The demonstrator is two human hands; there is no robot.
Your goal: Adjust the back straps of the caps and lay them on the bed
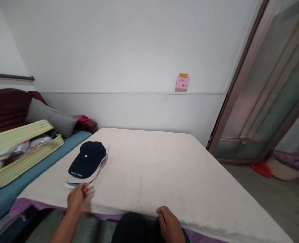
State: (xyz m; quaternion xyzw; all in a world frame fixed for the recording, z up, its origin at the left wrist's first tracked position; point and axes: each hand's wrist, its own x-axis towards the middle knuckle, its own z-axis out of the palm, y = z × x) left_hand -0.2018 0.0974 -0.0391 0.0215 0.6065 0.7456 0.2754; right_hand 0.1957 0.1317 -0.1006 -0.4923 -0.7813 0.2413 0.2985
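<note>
Soft light brightens the wall (139,50), while the left hand (76,197) seems slightly blurred.

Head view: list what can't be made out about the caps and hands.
In the head view:
Lower caps: mostly covered by the navy cap.
Brim lettering: too small and blurred.
Left hand: blur leaves its grip unclear.
Right hand: its own back hides the palm.

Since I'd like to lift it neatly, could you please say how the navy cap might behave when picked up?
The navy cap is probably light, looking like plain fabric. Its crown stands rounded, suggesting some stiffness. Resting atop the stack, it could slide.
</note>
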